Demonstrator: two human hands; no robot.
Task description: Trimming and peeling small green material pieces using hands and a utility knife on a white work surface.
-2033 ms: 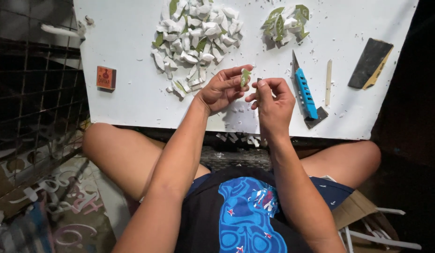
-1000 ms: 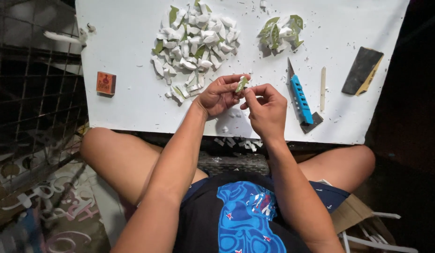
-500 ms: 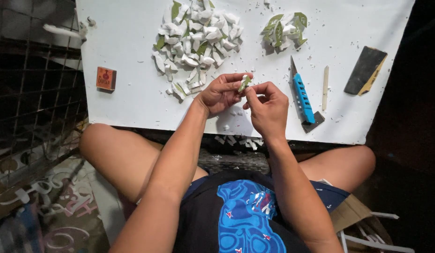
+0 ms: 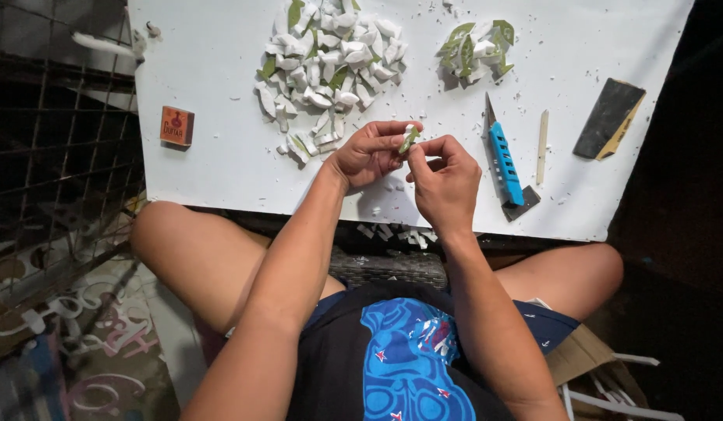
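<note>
Both of my hands meet above the near part of a white board (image 4: 221,156). My left hand (image 4: 367,153) and my right hand (image 4: 443,181) pinch one small green and white piece (image 4: 409,139) between their fingertips. A large heap of similar white and green pieces (image 4: 326,66) lies on the board just beyond my left hand. A smaller heap of greener pieces (image 4: 474,51) sits further right.
A blue utility knife (image 4: 505,164) lies right of my right hand, with a thin pale stick (image 4: 541,136) and a dark sanding block (image 4: 608,118) beyond it. A small orange box (image 4: 176,126) sits at the board's left. A wire grid (image 4: 49,156) stands on the left. Small scraps (image 4: 392,231) lie below the board's near edge.
The small piece has been turned and brought closer between my fingertips. My hands have stayed in nearly the same place over the board.
</note>
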